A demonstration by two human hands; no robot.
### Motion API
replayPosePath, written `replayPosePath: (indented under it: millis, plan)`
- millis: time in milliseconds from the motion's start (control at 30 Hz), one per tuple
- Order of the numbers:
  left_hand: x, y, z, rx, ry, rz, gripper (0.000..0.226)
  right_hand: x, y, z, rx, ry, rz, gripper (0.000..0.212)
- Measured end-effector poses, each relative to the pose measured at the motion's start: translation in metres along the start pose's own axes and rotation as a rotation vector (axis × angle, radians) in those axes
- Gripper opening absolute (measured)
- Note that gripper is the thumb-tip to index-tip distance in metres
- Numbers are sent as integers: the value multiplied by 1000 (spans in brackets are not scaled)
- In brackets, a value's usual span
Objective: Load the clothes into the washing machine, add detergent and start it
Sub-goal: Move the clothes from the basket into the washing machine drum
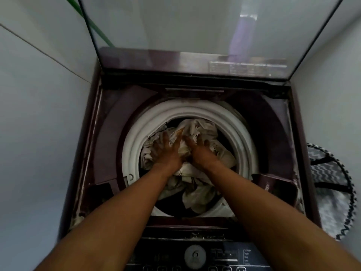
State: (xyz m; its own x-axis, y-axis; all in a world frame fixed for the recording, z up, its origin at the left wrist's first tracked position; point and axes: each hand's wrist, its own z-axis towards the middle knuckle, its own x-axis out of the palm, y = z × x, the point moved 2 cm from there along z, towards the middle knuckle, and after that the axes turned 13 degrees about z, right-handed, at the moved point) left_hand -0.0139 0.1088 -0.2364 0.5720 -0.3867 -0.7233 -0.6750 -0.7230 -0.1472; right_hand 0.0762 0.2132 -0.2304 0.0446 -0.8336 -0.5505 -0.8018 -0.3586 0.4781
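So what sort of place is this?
Likely a home laundry nook: a top-loading washing machine with its glass lid raised, plain walls close on both sides, and a patterned laundry basket on its right.

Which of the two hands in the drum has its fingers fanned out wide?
The left hand, splayed flat on the white clothes; the fingers of the right hand lie closer together.

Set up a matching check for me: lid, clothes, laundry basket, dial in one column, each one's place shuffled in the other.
1. lid
2. clothes
3. laundry basket
4. dial

A. on the control panel
B. right of the washing machine
C. raised upright at the back
D. in the drum, under the left hand and right hand

Pairs: 1-C, 2-D, 3-B, 4-A
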Motion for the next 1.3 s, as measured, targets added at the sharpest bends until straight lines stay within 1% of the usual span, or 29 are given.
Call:
replayPosePath:
  millis: [67,133,233,300,367,433,467,567,667,733,767,833,900,967,1067,1167,1300]
  plan:
    - [7,6,11,-25,36,-20,90,11,2,11,19,-15,-30,88]
    - [9,13,22,-44,39,-37,89,19,6,20,36,-35,-76,87]
    - [10,22,35,-74,-26,-10,84,19,16,32,-25,-101,-117,85]
    - [9,24,41,-95,-90,23,83,18,18,37,-92,-183,-150,84]
    - [6,23,43,-114,-143,26,83,19,15,34,-125,-287,-275,77]
    - [1,21,42,-120,-138,17,82,22,11,28,-153,-373,-423,70]
    - [-2,21,41,-117,-117,8,82,21,11,24,-157,-379,-450,70]
    - [-10,20,32,-97,-74,-22,83,14,10,21,-100,-256,-399,76]
    - [-17,16,11,-14,-155,-24,78,0,18,15,-23,-116,-358,73]
    - [-23,12,-7,12,-233,4,74,-9,25,7,-13,-97,-311,71]
    - [-26,7,-14,12,-279,19,72,-14,28,1,-35,-136,-301,72]
    - [-37,-5,-26,16,-399,35,68,-23,32,-13,-128,-269,-297,75]
    - [-50,-18,-33,65,-516,34,59,-31,32,-27,-217,-367,-331,72]
    - [-59,-29,-38,137,-555,18,53,-39,33,-40,-272,-428,-308,58]
    - [-71,-41,-43,177,-593,-8,51,-56,36,-55,-334,-521,-259,38]
    - [-87,-61,-52,229,-687,-58,43,-81,33,-73,-382,-615,-196,31]
    - [-106,-103,-75,362,-828,-142,31,-122,21,-111,-479,-795,-109,22]
